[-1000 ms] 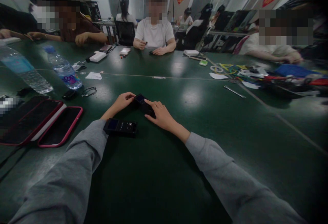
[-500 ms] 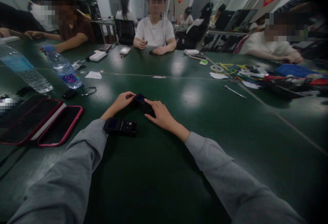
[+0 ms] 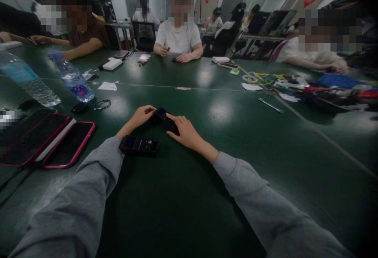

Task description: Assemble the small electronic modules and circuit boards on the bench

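Note:
A small black handheld device with a screen lies at a slant between my hands on the dark green table. My left hand has its fingers bent and closed at the device's upper left end. From the lower right, my right hand grips the other end, thumb below and index finger along the top near the screen; it covers part of the body. A second black device with a screen and buttons is beside my left wrist, touching or very near the cuff. Whether it rests on the table I cannot tell.
Left of my arm are a red-edged phone, a red-framed tablet, two water bottles, the nearer one upright, and a coiled cable. A wrench and tangled cables lie at right. Several people sit around the table.

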Available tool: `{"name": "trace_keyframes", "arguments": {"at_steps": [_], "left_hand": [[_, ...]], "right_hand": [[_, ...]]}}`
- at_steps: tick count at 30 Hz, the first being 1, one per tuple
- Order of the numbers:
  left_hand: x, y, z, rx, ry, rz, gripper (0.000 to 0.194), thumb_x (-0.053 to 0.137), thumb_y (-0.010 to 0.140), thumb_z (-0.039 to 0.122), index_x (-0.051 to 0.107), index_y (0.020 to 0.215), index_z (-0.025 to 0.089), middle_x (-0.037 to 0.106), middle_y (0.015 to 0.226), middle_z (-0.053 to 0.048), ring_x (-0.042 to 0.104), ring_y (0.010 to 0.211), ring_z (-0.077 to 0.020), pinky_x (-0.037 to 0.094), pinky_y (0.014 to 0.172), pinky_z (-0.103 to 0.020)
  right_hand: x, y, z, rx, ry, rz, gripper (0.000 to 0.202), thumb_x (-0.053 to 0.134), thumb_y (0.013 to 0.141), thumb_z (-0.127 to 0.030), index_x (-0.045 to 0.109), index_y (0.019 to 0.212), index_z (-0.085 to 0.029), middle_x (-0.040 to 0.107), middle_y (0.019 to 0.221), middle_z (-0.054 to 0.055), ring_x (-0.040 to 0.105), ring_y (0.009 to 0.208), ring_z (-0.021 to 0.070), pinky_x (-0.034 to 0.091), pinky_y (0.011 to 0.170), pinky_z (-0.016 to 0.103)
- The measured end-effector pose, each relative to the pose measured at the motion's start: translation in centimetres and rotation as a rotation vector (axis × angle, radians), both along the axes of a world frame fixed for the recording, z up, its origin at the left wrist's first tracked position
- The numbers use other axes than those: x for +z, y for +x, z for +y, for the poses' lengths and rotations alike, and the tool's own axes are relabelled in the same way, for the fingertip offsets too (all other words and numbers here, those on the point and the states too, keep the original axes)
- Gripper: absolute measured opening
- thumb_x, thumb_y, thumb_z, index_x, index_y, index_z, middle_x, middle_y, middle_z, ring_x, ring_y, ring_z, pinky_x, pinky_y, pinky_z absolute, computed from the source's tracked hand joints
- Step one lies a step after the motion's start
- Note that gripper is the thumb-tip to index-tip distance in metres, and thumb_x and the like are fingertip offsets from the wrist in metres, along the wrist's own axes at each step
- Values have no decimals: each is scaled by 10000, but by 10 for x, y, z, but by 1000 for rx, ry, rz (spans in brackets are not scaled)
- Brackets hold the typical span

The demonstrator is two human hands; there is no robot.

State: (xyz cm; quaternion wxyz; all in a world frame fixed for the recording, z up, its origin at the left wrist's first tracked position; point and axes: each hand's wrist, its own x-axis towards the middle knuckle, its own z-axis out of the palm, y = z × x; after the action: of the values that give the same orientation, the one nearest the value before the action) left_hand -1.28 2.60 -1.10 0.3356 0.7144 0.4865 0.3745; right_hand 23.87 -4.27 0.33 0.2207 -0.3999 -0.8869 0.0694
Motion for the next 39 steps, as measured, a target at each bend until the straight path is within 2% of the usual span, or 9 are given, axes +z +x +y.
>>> {"name": "trace_keyframes", "arguments": {"at_steps": [8,23,32,39], "left_hand": [[2,1,-2,10,-12,2,345,579,797,433,653,955,136,694,969,-93,639,883,-208,502,827,-373],[9,3,-7,17,-29,-3,319,579,792,389,656,956,126,696,976,-107,642,882,-210,504,824,-382],[7,4,-5,12,-25,-23,308,586,780,392,648,928,129,699,940,-97,639,862,-205,506,815,-372],[14,7,-9,46,-14,56,271,536,800,346,663,924,141,702,952,-82,639,886,-204,490,859,-360]], "right_hand": [[0,0,0,2,-7,-2,688,537,898,-432,220,1487,-269,526,1222,102,484,1060,267,455,864,444],[-1,0,0,1,-6,6,683,529,898,-431,220,1487,-274,527,1229,105,485,1074,273,454,864,455],[1,-1,0,-3,-6,-7,670,523,900,-433,237,1482,-262,531,1218,105,484,1074,276,454,876,459],[1,0,-1,-4,-6,-7,667,513,904,-442,230,1484,-272,527,1222,108,485,1076,279,453,877,464]]}}
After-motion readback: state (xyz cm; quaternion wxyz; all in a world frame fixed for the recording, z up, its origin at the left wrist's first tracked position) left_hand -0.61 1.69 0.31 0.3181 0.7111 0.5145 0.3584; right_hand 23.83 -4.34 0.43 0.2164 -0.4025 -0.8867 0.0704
